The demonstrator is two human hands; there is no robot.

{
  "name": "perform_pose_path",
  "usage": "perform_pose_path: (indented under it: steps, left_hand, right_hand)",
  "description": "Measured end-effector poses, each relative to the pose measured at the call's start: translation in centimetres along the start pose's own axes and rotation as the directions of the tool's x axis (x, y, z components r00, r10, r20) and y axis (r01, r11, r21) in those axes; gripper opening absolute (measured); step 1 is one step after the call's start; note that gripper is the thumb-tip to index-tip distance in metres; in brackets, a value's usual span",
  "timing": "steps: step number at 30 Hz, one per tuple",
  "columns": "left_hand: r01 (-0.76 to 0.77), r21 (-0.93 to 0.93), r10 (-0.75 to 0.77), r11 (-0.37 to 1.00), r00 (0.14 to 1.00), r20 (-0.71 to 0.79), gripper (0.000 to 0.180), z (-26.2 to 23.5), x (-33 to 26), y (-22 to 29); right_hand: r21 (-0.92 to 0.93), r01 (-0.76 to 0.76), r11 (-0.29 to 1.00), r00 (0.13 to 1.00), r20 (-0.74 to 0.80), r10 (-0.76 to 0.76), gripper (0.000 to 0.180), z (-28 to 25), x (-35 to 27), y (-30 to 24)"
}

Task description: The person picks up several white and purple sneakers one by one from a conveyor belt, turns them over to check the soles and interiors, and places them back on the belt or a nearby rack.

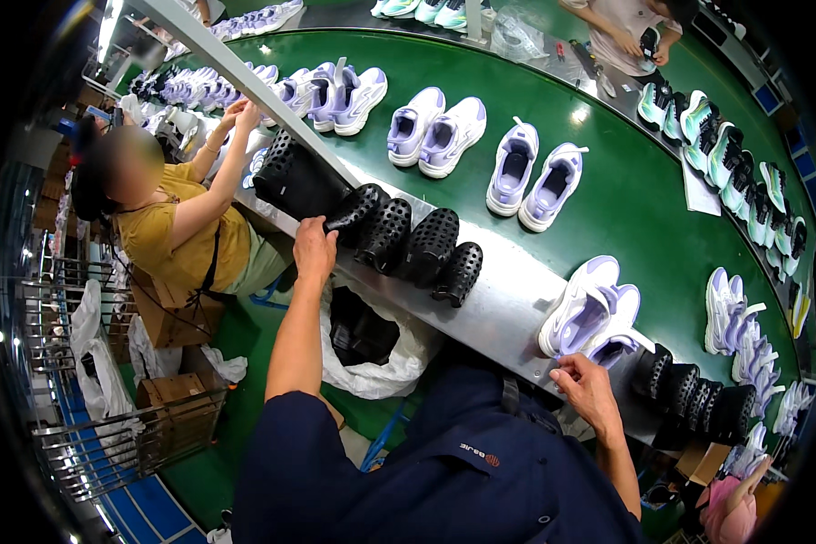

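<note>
Black shoe insert (355,208): rounded, perforated, at left hand (315,249), thumb and fingers closed on its end. White-lavender shoes (585,313) just beyond right hand (589,385); fingers curled, grip unclear. Left arm outstretched, right bent. Metal-edged green table (662,213) beyond hands; co-worker (168,231) left of left hand.

The silver metal counter (508,317) carries a row of 4 black perforated shoe forms (429,247), 1 pair of lilac-and-white shoes (573,313) and, at right, more black forms (683,390). Further lilac-and-white pairs (461,131) stand on the green belt (635,208).
</note>
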State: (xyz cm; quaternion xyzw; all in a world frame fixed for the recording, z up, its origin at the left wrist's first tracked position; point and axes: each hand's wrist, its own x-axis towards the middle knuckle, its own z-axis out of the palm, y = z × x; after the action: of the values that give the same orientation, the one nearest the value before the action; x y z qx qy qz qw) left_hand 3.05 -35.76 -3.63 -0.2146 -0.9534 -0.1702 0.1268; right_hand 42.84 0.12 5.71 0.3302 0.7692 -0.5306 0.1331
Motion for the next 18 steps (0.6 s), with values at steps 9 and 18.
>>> perform_pose_path:
  steps: [9, 18]
  left_hand:
    - [-0.202, -0.213, 0.161, 0.956, 0.968, -0.195, 0.035, -10.4, -4.1, 17.7]
    - [0.181, -0.891, 0.283, 0.417, 0.905, 0.317, 0.049, -5.2, -9.1, 33.0]
  right_hand:
    - [0.399, 0.014, 0.917, 0.995, -0.099, 0.029, 0.069, 2.5, 2.9, -4.0]
    - [0.888, -0.243, 0.391, 0.968, 0.249, 0.038, 0.037, 0.6, -0.4, -1.7]
